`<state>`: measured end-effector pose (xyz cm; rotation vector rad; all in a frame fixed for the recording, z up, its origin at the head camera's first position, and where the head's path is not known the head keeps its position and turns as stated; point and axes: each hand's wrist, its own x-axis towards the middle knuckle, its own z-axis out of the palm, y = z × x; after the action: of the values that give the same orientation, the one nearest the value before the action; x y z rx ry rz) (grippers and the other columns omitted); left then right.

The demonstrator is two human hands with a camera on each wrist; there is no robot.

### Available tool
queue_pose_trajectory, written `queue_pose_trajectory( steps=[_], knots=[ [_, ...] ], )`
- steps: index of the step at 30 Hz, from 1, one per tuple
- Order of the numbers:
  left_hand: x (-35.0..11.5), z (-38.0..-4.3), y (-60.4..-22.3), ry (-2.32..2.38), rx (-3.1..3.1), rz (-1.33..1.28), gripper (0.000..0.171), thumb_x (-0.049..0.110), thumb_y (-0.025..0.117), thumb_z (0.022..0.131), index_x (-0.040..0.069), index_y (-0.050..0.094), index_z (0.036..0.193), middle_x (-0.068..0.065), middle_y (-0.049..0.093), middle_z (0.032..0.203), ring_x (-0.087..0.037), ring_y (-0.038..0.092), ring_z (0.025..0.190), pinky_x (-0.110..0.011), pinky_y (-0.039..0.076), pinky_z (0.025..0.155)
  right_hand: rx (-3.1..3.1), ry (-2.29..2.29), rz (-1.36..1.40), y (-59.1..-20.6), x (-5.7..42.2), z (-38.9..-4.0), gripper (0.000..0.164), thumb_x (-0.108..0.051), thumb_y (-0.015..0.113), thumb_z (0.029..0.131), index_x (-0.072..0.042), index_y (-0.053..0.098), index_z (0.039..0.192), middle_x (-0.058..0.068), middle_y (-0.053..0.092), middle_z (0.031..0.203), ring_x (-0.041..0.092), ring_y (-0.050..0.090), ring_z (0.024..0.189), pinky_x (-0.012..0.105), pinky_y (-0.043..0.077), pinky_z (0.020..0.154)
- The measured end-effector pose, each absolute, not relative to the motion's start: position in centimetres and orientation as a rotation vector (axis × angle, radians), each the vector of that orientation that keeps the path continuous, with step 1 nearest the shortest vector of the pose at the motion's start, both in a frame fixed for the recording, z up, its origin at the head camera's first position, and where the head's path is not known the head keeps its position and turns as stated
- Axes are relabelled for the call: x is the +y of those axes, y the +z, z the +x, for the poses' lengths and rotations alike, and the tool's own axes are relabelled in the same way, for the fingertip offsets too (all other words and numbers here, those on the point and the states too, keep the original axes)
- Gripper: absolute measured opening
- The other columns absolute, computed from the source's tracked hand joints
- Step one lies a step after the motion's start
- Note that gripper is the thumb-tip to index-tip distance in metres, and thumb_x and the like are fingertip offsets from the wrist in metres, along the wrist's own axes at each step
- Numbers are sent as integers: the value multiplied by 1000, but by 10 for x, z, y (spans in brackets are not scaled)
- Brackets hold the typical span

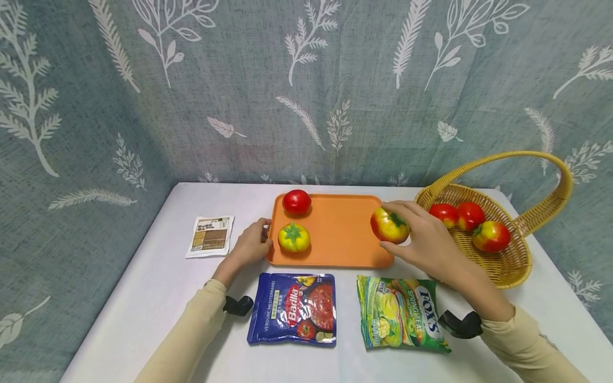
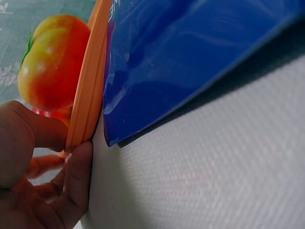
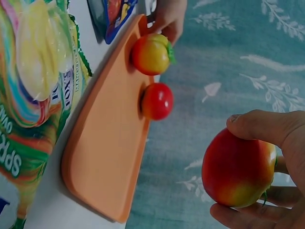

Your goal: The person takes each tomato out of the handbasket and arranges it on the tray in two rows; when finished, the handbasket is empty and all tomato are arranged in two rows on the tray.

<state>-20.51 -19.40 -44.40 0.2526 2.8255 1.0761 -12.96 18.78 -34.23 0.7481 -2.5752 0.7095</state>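
Note:
My right hand (image 1: 423, 236) grips a red-and-yellow tomato (image 1: 389, 227) above the right end of an orange tray (image 1: 340, 234). The right wrist view shows thumb and fingers around this tomato (image 3: 236, 167), held apart from the tray (image 3: 105, 143). At the tray's left short edge, my left hand (image 1: 250, 242) pinches the rim; the left wrist view has the thumb and a finger on either side of that rim (image 2: 86, 95). Two tomatoes lie at the tray's left end: a red one (image 1: 297, 202) behind and a yellow one with a green top (image 1: 294, 238) in front.
A yellow wicker basket (image 1: 519, 255) with a tall handle stands at the right, with several tomatoes inside. In front of the tray lie a blue Barilla pouch (image 1: 292, 308) and a green FOX'S bag (image 1: 402, 314). A white-and-brown packet (image 1: 210, 236) lies left. Patterned cloth (image 1: 249, 106) hangs behind.

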Motion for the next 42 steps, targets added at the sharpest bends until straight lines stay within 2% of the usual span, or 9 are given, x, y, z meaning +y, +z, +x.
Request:
queue_pose_trajectory(
  steps=[18,32,42],
  knots=[
    [-193,-205,-444,1068,2830,253,51,0,59,88,-5,47,137,-18,61,108,-29,58,92,-43,49,81,-2569,781,787,-346,159,-159,70,-19,90,73,-7,59,135,13,59,127,29,63,100,46,57,80],
    [-194,-203,-445,1069,2839,252,51,0,59,88,-5,47,138,-17,62,107,-28,58,91,-43,49,81,-2666,803,785,-353,138,-189,68,-21,87,77,-2,58,136,16,59,127,31,60,105,47,53,87],
    [-194,-204,-447,1062,2843,257,52,1,59,88,-4,47,139,-16,61,106,-27,57,91,-41,48,81,-2766,813,739,-360,120,-209,69,-26,86,79,-4,57,138,15,58,128,30,59,107,47,51,92]
  ],
)
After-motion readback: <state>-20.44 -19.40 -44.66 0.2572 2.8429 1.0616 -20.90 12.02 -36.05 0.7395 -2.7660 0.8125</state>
